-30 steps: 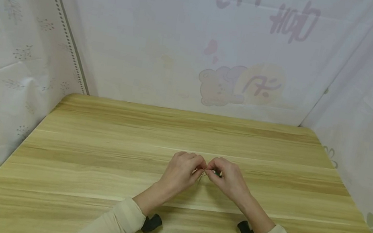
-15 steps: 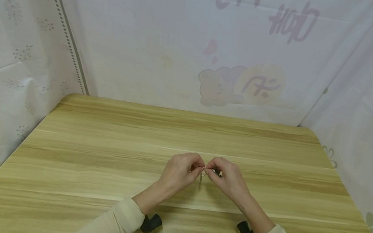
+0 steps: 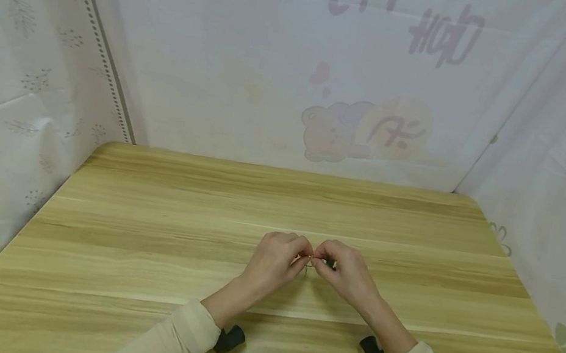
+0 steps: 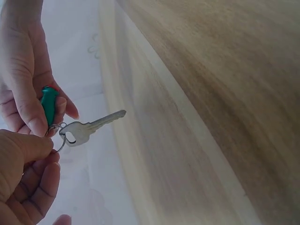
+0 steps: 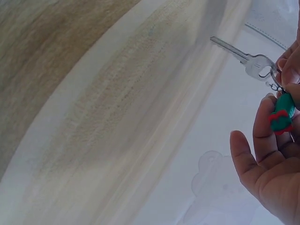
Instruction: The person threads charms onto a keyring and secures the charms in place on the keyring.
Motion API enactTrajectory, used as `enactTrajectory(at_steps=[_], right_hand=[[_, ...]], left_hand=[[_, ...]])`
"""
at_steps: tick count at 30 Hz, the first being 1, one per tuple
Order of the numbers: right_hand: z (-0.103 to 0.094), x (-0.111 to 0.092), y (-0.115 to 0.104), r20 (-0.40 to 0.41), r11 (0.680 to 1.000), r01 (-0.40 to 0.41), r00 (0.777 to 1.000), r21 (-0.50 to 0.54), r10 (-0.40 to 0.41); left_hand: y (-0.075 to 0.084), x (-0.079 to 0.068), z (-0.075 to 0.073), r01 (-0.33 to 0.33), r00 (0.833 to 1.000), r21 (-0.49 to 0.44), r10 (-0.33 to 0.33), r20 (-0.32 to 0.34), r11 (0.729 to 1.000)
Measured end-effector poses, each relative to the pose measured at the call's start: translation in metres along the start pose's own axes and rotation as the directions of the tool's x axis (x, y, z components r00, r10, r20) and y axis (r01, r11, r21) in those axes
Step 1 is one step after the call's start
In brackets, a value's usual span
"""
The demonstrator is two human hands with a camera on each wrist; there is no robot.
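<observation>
Both hands meet above the middle of the table. My left hand (image 3: 272,261) pinches a thin metal key ring (image 4: 63,143) between thumb and forefinger. From that ring a silver key (image 4: 77,134) sticks out, its toothed blade pointing away from the fingers. A green charm (image 4: 49,105), joined to the ring by a short chain, is held in the fingers of my right hand (image 3: 348,272). The right wrist view shows red trim on the end of the charm (image 5: 282,115). The fingertips of the two hands are close together at the ring and hide part of it.
A wood-grain table (image 3: 141,228) spreads beneath the hands. Printed white cloth (image 3: 233,70) hangs behind and at both sides. Dark wrist-worn pieces (image 3: 230,339) stick out below each sleeve cuff.
The hands stay in nearly the same place, with small fingertip shifts; the left drew slightly away and came back. The key dangling between them has swung a little.
</observation>
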State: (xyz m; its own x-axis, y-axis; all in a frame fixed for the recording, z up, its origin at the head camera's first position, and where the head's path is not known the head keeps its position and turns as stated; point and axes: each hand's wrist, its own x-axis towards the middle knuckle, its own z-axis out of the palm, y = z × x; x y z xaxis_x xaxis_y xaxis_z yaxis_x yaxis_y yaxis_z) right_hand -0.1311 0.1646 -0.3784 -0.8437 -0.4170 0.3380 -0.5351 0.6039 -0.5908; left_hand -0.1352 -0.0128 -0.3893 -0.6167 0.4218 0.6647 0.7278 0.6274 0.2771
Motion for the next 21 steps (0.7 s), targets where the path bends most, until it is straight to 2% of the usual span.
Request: enactTrajectory(at_steps=[3,7,11,16,21], right_hand=[[0.0003,0.0002,0.0004,-0.002,1.0,0.01,1.0,0.005,-0.01],[0.0006,0.0001,0.0005,0.001,1.0,0.01,1.0,0.007,-0.01],[0.0009,0.0,0.0007,0.0,1.0,0.004,1.0,0.006,-0.004],[0.0001,-0.0008,0.0001,-0.006,1.0,-0.005,1.0,0.029,0.005],[0.0001,-0.0014,0.0006,-0.012,0.999,-0.009,1.0,0.032,0.01]], left_hand=[[0.0002,-0.0005,0.0011,-0.02,1.0,0.008,0.02,-0.022,1.0],[0.0004,-0.0011,0.0015,-0.001,1.0,-0.01,0.001,-0.011,1.0],[0.0011,-0.0007,0.0006,0.056,0.998,-0.06,-0.055,0.022,0.997],[0.0023,-0.0003,-0.001,0.145,0.988,-0.109,-0.139,0.065,0.983],[0.0023,-0.0003,-0.0015,0.185,0.981,-0.128,-0.175,0.087,0.974]])
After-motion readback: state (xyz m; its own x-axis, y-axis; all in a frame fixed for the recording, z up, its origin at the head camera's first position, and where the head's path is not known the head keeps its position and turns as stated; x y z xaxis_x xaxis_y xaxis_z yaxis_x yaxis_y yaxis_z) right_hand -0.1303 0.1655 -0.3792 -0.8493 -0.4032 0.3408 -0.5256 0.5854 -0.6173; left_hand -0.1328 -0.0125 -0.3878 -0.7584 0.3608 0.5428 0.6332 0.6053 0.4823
